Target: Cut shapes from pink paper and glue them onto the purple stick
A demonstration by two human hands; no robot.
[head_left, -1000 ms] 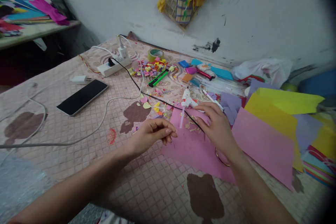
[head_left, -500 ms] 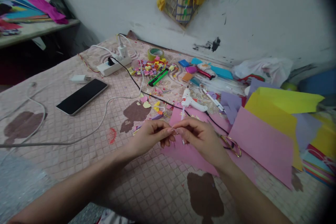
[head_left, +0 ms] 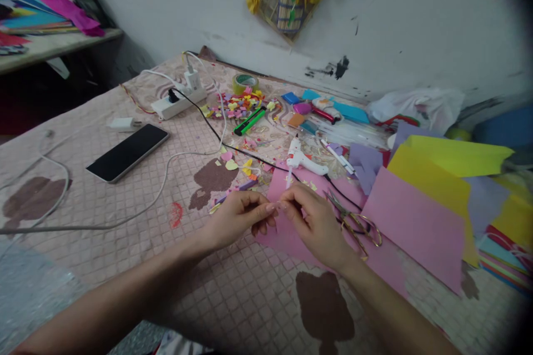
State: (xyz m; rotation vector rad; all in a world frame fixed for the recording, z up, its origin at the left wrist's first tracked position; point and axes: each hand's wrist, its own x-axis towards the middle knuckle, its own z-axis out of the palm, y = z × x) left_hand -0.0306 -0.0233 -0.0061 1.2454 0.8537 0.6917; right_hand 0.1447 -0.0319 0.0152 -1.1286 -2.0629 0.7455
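- Two bare hands in the head view, the only view supplied: left hand (head_left: 244, 216) and right hand (head_left: 318, 227) meet above the pink sheet (head_left: 287, 243).
- State of fingers: thumb and forefinger pinched together on each hand, the two pinches tip to tip. Whether a small piece is gripped there cannot be told.
- Change noted: one second ago the right hand lay out by the glue gun (head_left: 308, 163), apart from the left. It has since come in to the left fingertips; the left has stayed in nearly the same place.
- Change noted: the scissors (head_left: 346, 214), one second ago mostly covered by the right hand, now show blades and gold handles, just right of the right fingers.
- Meaning, as judged: the work is now fine two-handed handling at one point, with the scissors and glue gun both free of the hands.
- Location of other items: the glue gun lies beyond the right fingers, its clear glue stick (head_left: 288, 177) running back towards them. Cut paper shapes (head_left: 235, 104) and a green craft knife (head_left: 250, 121) lie farther beyond the fingertips. A loose pink sheet (head_left: 416, 224) lies well to their right.
- Hidden: the right hand's remaining fingers, curled below; the part of the pink sheet beneath both hands; the near end of the glue stick, which meets the right hand's outline.
- Hard to make out: the black cord (head_left: 343, 198) where it passes under the scissors.
- Cut off: both forearms, at the lower frame edge.
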